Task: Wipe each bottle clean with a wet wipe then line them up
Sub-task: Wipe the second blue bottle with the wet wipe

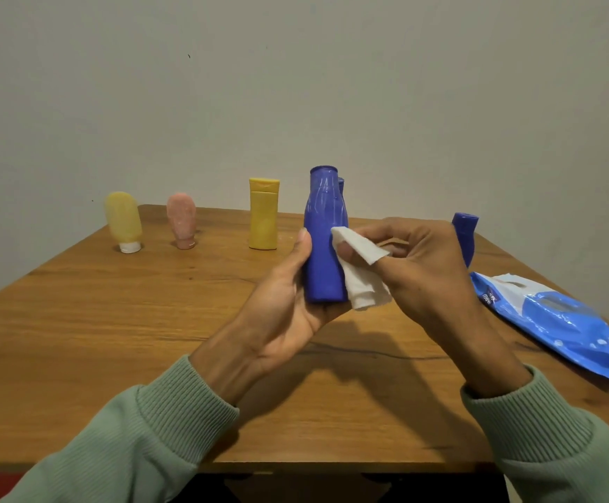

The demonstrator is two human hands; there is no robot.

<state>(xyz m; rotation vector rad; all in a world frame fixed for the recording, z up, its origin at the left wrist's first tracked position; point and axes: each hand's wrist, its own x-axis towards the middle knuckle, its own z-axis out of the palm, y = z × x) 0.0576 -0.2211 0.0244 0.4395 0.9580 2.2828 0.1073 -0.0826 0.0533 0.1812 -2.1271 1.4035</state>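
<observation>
Five bottles can be counted with certainty, one wet wipe, one pack of wipes and two hands.

Three bottles are stood in a row along the far left of a wooden table [114, 321], well apart from each other. They are a pale yellow tube [125, 221] set upside down on its white cap, a pink tube [181, 221] also set on its cap, and an upright yellow bottle [264, 214].

Two more bottles are blue. One blue bottle [326, 234] is held upright above the middle of the table. A second blue bottle [463, 237] is stood at the far right and is partly hidden behind the right hand. A sliver of blue [342, 185] is seen just behind the held bottle's top; whether it is a sixth bottle cannot be told.

The left hand [288, 303] is raised palm-up, with its fingers curled under and behind the held bottle's base. Its thumb is laid up the bottle's left side in a firm grip.

The right hand [422, 263] is brought in from the right with its back turned towards the camera. The white wet wipe [363, 281] is pinched between its thumb and fingers and is pressed against the lower right side of the held bottle.

The blue and white pack of wipes [557, 321] is laid flat near the table's right edge. Both wrists are covered by ribbed pale green sleeves [172, 412].
</observation>
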